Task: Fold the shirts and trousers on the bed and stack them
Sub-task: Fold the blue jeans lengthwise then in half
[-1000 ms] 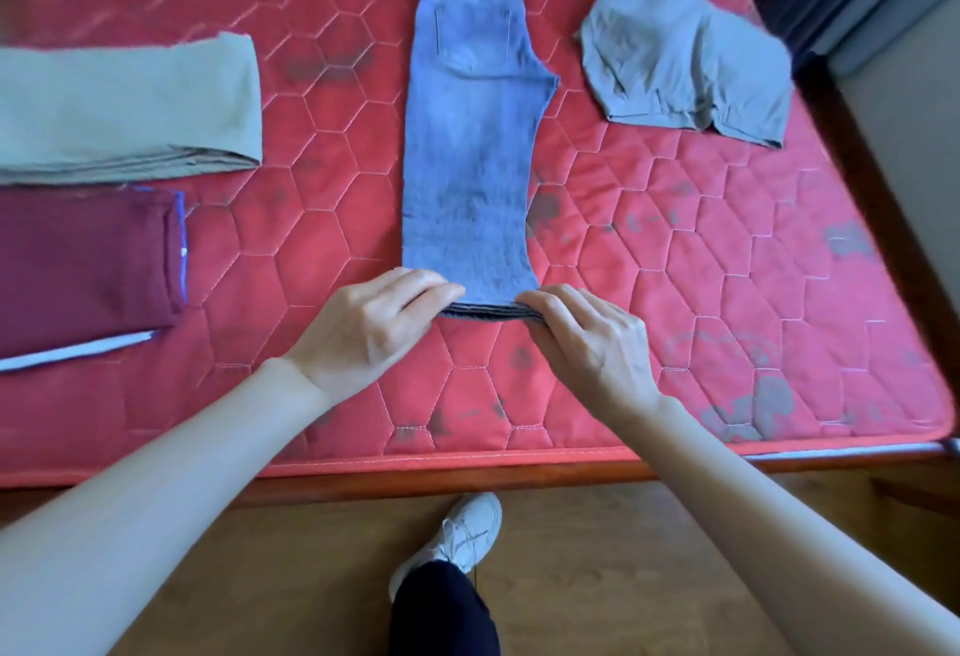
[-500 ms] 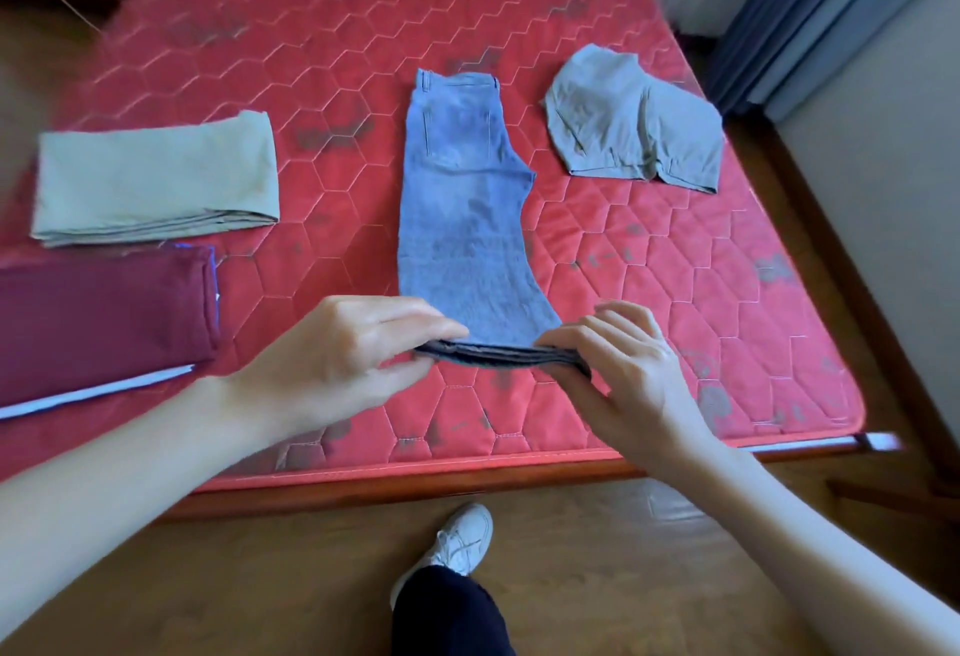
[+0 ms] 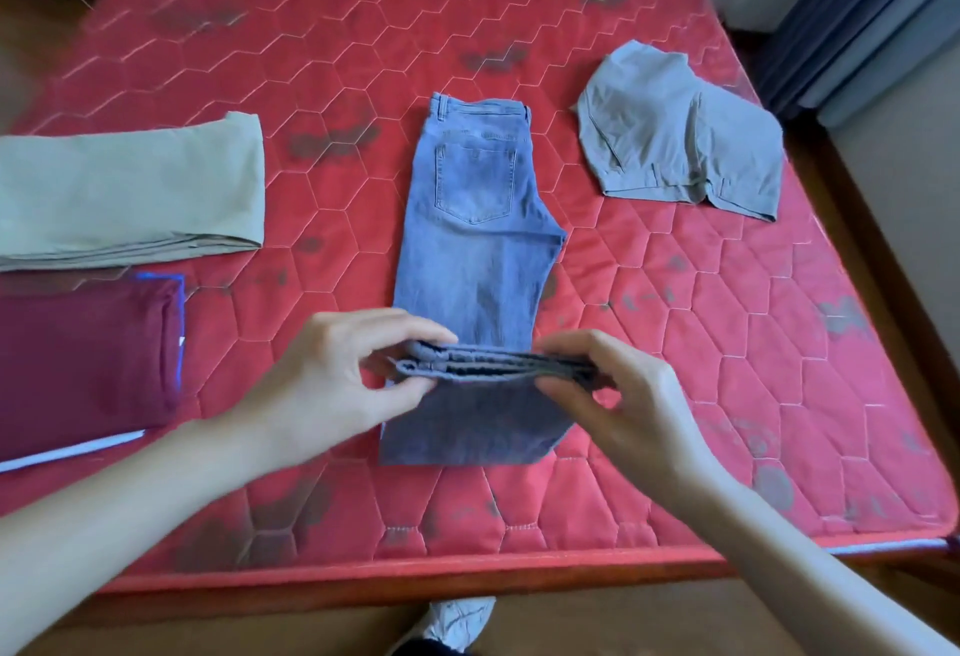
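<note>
Blue jeans, doubled lengthwise, lie down the middle of the red mattress, waistband at the far end. My left hand pinches the left corner of the stacked leg hems and my right hand pinches the right corner. The hem end is lifted off the mattress and hangs above the lower legs. Folded beige trousers and a folded maroon garment lie at the left. Grey shorts lie loosely at the far right.
The mattress's near edge runs across below my arms, with wooden floor and my shoe beneath it. Blue-grey curtains hang at the far right beside a wall.
Both hands have raised the jeans' hem end off the mattress and carried it away from the near edge, over the legs. The view has tilted up, showing more of the bed.
</note>
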Action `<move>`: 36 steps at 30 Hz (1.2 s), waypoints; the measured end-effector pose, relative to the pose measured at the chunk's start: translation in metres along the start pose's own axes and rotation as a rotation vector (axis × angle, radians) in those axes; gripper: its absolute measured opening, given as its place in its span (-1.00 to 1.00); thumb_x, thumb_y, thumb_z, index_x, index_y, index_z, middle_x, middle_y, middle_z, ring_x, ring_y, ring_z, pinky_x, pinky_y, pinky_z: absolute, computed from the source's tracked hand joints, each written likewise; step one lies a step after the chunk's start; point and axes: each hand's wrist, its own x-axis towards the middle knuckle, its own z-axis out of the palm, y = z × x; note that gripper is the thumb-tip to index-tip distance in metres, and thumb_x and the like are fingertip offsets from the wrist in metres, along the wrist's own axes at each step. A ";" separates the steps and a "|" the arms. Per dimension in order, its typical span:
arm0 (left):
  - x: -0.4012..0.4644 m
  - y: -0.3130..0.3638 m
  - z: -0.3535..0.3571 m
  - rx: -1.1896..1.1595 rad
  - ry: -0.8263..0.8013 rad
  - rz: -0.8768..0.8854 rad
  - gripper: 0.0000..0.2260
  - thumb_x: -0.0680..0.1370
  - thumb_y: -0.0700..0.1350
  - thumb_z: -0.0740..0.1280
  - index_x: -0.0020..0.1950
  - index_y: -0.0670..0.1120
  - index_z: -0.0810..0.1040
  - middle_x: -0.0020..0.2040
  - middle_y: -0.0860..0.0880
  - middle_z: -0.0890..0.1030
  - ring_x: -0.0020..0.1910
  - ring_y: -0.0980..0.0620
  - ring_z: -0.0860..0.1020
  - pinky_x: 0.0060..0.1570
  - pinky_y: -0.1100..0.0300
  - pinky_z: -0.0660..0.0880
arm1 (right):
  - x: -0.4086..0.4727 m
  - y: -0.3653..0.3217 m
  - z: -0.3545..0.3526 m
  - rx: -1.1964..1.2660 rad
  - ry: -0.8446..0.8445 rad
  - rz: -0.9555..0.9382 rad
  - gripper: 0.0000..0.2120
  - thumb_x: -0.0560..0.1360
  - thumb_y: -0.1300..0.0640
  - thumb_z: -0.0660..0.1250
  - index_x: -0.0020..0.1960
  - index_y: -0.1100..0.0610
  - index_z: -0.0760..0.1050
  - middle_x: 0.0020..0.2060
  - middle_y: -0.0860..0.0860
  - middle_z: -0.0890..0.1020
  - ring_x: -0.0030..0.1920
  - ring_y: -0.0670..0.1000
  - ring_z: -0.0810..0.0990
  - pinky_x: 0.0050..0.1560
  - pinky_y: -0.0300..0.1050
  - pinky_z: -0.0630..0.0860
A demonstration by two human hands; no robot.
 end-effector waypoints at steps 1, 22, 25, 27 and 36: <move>0.018 -0.010 0.000 -0.007 0.026 -0.026 -0.72 0.39 -0.02 0.41 0.10 0.12 0.60 -0.06 0.20 0.66 -0.13 0.21 0.64 -0.09 0.21 0.58 | 0.026 0.014 0.005 0.043 0.023 0.040 -0.79 0.44 0.16 0.41 0.08 0.06 0.59 -0.09 -0.17 0.65 -0.11 -0.19 0.60 -0.11 -0.31 0.50; 0.060 -0.193 0.134 0.323 0.168 -0.824 -0.70 0.50 -0.03 0.42 0.16 -0.14 0.53 0.08 -0.12 0.61 0.07 -0.18 0.56 -0.03 -0.01 0.45 | 0.079 0.181 0.165 -0.271 0.025 0.745 -0.64 0.56 -0.03 0.28 0.26 0.14 0.39 0.17 0.06 0.48 0.24 0.11 0.43 0.16 -0.02 0.39; 0.066 -0.194 0.133 0.258 0.240 -0.866 -0.78 0.52 -0.04 0.40 0.07 -0.15 0.57 0.02 -0.13 0.65 0.04 -0.19 0.58 -0.06 0.01 0.46 | 0.085 0.181 0.166 -0.248 0.055 0.801 -0.74 0.58 -0.01 0.25 0.12 0.16 0.44 0.10 0.07 0.51 0.18 0.13 0.46 0.08 0.00 0.41; 0.070 -0.195 0.129 0.193 0.279 -0.848 -0.83 0.52 -0.08 0.41 0.01 -0.16 0.59 -0.04 -0.12 0.66 -0.02 -0.18 0.59 -0.07 0.03 0.47 | 0.090 0.183 0.165 -0.215 0.084 0.805 -0.79 0.59 0.02 0.24 0.05 0.17 0.45 0.07 0.08 0.54 0.14 0.14 0.49 0.02 -0.02 0.39; 0.078 -0.200 0.121 0.165 0.250 -0.747 -0.83 0.54 -0.10 0.37 0.10 -0.12 0.59 0.03 -0.05 0.65 0.00 -0.13 0.60 0.02 -0.03 0.51 | 0.102 0.184 0.169 -0.235 0.196 0.803 -0.82 0.58 0.04 0.26 0.10 0.12 0.45 0.08 0.04 0.54 0.11 0.12 0.51 -0.06 -0.04 0.37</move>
